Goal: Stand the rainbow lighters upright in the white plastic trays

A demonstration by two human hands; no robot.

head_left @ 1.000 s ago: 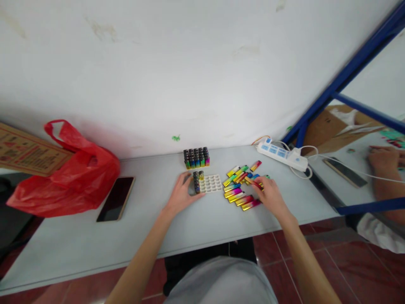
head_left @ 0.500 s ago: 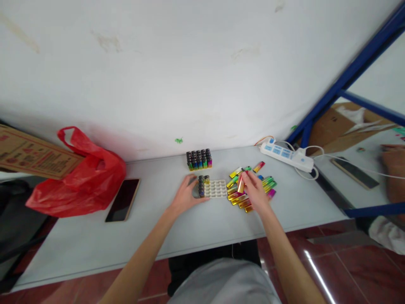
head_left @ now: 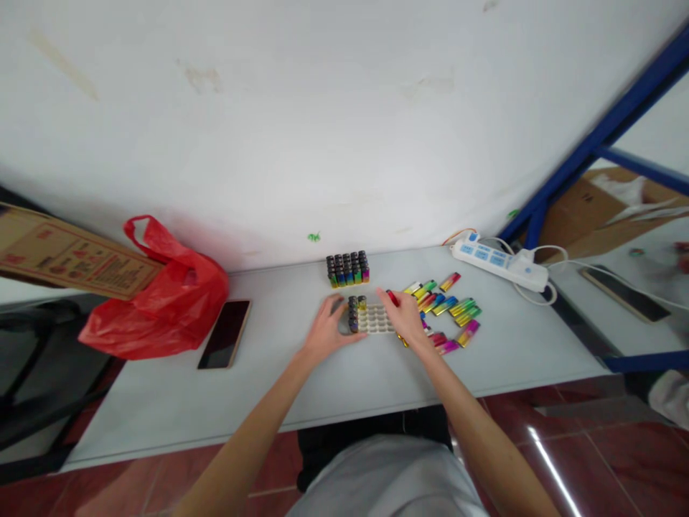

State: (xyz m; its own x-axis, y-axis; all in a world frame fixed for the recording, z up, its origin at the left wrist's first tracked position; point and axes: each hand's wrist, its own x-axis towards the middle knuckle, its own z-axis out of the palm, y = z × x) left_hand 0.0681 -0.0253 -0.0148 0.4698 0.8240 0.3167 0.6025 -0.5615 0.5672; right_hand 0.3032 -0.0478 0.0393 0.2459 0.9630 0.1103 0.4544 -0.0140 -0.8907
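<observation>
A pale tray with rows of slots (head_left: 377,319) lies on the table, with several dark-topped lighters (head_left: 353,314) upright in its left end. My left hand (head_left: 326,327) curves around that end, thumb along the near edge and fingers at the far side. Over the tray's right part, my right hand (head_left: 403,316) is closed on a red lighter (head_left: 393,297). Loose colourful lighters (head_left: 445,306) lie to the right of the tray, some partly hidden by my right hand. Behind the tray stands a block of upright lighters (head_left: 348,270).
A red plastic bag (head_left: 161,309) and a cardboard box (head_left: 80,251) are at the left, beside a phone (head_left: 225,334). A white power strip (head_left: 500,264) with cables lies at the back right, near a blue metal frame (head_left: 570,161).
My right hand has moved left from the loose lighters to the tray, carrying a lighter. My left hand stays at the tray's left end. The whole view has shifted slightly.
</observation>
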